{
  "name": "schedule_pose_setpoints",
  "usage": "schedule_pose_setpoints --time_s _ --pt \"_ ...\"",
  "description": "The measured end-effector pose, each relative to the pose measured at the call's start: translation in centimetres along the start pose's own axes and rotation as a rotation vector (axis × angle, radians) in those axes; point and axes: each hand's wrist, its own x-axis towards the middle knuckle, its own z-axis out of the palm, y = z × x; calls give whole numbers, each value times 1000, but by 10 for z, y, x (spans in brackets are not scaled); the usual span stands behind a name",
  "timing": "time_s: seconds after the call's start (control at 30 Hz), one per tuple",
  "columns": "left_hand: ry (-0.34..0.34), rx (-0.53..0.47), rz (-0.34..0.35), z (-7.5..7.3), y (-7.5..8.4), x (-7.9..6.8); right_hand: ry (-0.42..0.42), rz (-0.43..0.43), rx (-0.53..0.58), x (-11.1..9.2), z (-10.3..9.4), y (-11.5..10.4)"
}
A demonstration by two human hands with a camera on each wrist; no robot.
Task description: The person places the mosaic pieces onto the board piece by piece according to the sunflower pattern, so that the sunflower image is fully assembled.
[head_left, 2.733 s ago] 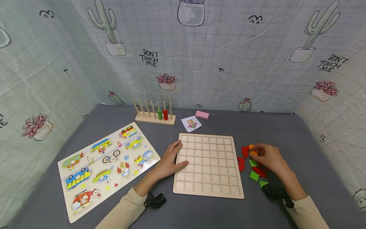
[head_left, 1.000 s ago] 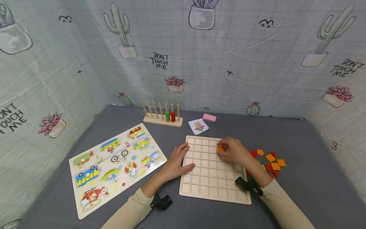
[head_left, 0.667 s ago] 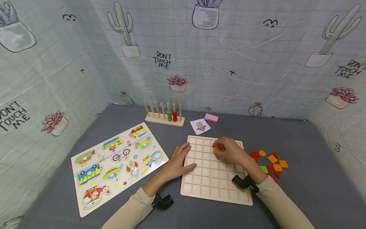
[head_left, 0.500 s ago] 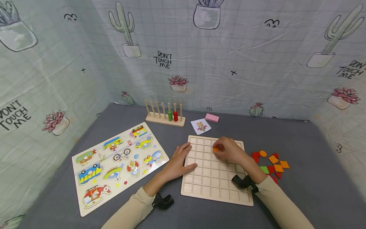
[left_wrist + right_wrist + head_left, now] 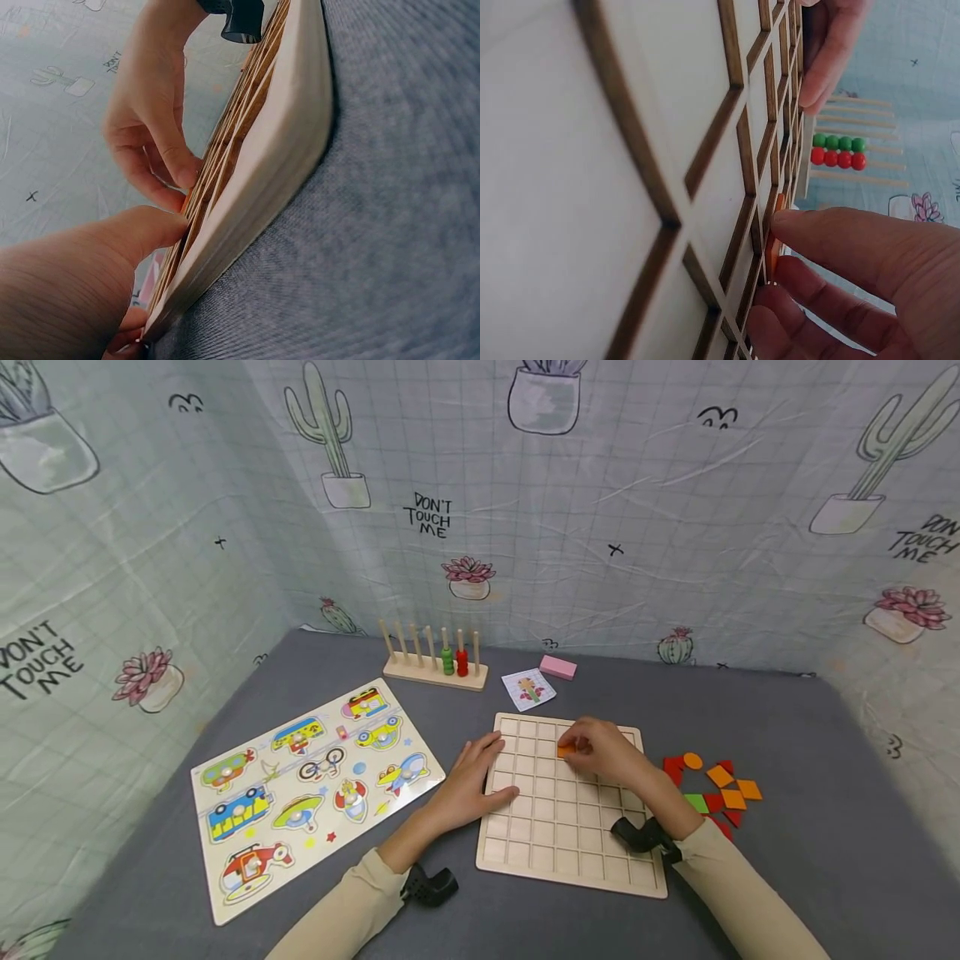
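One pale square wooden board with a raised grid (image 5: 522,814) lies before me on the grey surface (image 5: 570,928). My left grip (image 5: 469,783) spreads wide along its left edge, thumb on the face, probably to stop it sliding. My right grip (image 5: 609,753) is narrow, pinching a thin flat orange piece (image 5: 565,751) at a far-side cell, presumably to leave its underside free; whether it sits inside, I cannot tell. Loose flat orange, red and green pieces (image 5: 732,799) lie right of the board, seemingly for easy reach.

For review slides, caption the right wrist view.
Right hand pinches an orange piece at the gridded board; left hand, red and green beads beyond.
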Motion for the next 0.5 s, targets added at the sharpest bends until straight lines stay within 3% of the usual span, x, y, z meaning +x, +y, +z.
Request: schedule_pose_setpoints --time_s 0.5 --pt "-3 2 -1 1 0 1 45 46 3 -20 -22 9"
